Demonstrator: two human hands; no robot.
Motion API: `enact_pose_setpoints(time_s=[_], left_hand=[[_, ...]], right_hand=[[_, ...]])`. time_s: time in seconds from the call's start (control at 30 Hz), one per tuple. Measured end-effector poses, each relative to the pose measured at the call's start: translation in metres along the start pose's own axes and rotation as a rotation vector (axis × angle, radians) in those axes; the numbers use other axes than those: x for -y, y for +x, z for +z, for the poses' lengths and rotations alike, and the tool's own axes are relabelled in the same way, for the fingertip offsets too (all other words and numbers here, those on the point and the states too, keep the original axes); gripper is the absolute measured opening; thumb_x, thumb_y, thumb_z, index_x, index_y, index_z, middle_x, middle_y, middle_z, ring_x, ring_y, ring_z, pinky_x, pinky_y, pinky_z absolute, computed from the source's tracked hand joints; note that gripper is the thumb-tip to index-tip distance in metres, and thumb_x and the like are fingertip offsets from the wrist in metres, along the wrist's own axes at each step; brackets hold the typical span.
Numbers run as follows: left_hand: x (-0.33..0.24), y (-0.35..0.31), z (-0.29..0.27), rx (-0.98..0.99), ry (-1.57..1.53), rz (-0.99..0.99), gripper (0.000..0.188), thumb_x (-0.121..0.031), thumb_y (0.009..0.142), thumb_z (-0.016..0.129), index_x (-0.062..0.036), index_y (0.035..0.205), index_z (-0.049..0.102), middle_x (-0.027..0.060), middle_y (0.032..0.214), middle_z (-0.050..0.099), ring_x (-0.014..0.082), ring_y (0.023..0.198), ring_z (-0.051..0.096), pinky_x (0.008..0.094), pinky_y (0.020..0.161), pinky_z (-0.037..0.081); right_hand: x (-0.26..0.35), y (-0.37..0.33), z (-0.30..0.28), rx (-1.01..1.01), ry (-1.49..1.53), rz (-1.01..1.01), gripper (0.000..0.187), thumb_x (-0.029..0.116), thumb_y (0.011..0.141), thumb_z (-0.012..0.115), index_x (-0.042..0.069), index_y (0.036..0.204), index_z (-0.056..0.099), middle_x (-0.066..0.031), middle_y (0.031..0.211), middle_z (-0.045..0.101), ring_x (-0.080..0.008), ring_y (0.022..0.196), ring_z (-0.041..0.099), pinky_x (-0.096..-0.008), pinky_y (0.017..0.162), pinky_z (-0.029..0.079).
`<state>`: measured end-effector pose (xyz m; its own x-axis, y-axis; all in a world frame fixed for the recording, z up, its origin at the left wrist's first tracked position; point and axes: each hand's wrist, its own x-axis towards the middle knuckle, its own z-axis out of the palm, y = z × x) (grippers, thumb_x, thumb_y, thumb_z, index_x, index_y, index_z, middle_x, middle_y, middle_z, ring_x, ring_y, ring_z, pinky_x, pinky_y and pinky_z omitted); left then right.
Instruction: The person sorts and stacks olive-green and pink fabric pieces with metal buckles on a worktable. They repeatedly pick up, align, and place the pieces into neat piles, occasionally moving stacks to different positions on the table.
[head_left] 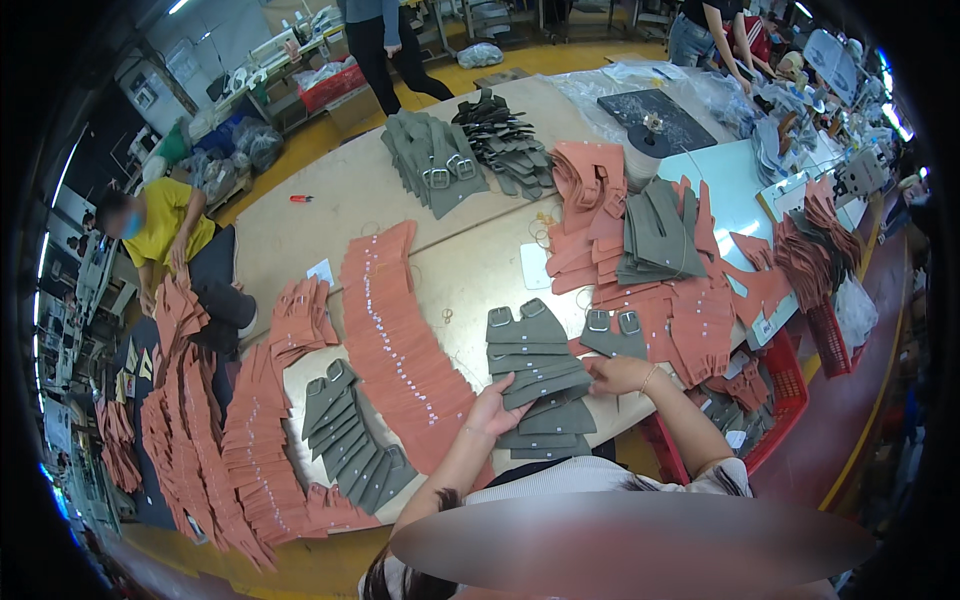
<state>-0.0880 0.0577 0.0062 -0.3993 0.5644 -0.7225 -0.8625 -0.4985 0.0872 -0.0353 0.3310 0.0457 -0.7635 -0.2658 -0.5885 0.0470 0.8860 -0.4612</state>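
In front of me lies an overlapping row of grey-green shoe-upper pieces [532,345], fanned downward, with small white tags and two silver buckles at the far end. My left hand [492,408] is closed on the left edge of one piece in the row, thumb above and fingers below. At the row's right edge, my right hand [620,375] pinches the other side of a grey-green piece. Just beyond the right hand sits a separate grey-green piece with two buckles [612,332]. A second grey-green fan [355,435] lies to the left.
Long fans of salmon pieces [385,330] cover the table's left. Grey-green [425,160] and black stacks [500,145] stand at the back. A thread cone [645,155] is beside piled pieces at right. A red crate [790,400] stands right. A person in yellow [175,220] works at left.
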Motion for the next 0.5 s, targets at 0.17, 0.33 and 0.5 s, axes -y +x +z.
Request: enact_pose_setpoints(time_s=[0.17,0.33,0.5], left_hand=[[-0.001,-0.001,0.000,0.035,-0.006,0.001,0.032,-0.014,0.100,0.049,0.0025,0.127,0.046,0.0178,0.126,0.055,0.0310,0.117,0.056,0.0437,0.102,0.048],[0.000,-0.002,0.002,0.003,0.008,0.008,0.032,-0.014,0.100,0.049,0.0024,0.127,0.046,0.0180,0.126,0.055,0.0312,0.116,0.056,0.0439,0.102,0.048],[0.000,-0.003,0.003,0.007,-0.007,0.013,0.032,-0.014,0.099,0.050,0.0020,0.127,0.046,0.0179,0.126,0.055,0.0312,0.116,0.056,0.0447,0.103,0.047]], right_hand=[[-0.007,-0.018,-0.058,0.289,0.145,0.204,0.045,0.041,0.088,0.060,0.013,0.123,0.061,-0.0143,0.098,0.070,-0.0301,0.090,0.067,-0.0394,0.082,0.051],[-0.049,-0.041,-0.179,-0.669,-0.152,0.261,0.053,0.038,0.085,0.065,0.007,0.127,0.055,-0.0187,0.117,0.064,-0.0368,0.108,0.062,-0.0445,0.091,0.049],[-0.068,-0.049,-0.303,-0.920,-0.091,0.540,0.060,0.030,0.086,0.062,0.002,0.136,0.042,-0.0232,0.093,0.069,-0.0343,0.087,0.069,-0.0457,0.085,0.052]])
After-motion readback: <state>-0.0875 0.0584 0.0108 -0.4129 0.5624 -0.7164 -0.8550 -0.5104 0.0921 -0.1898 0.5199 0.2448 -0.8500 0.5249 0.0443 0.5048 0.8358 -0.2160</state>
